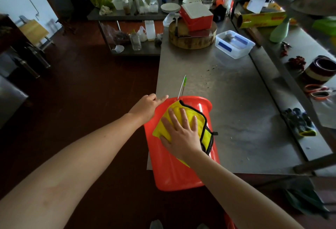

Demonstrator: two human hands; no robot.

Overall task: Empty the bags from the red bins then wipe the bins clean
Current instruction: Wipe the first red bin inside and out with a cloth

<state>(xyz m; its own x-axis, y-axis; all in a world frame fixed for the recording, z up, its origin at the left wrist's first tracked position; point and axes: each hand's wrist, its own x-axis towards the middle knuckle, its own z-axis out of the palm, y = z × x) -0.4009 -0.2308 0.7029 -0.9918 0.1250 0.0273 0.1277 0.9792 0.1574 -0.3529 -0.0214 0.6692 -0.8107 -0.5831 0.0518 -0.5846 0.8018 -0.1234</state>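
A red bin (pixel 171 170) lies on its side at the near left corner of the steel table (pixel 236 101), its base toward me and overhanging the table edge. My right hand (pixel 180 132) presses flat on a yellow cloth with black trim (pixel 200 121) spread over the bin's upper side. My left hand (pixel 147 106) rests on the bin's left side near its rim, fingers laid along the edge. A sliver of another red thing (pixel 229 222) shows at the bottom, beneath my right arm.
A green-tipped metal tool (pixel 182 87) lies just beyond the bin's rim. Farther back stand a round chopping block (pixel 192 38) with a red box (pixel 197 17) on it and a clear tub (pixel 234 44). Dark gloves (pixel 300 123) lie at right. A cluttered table stands behind.
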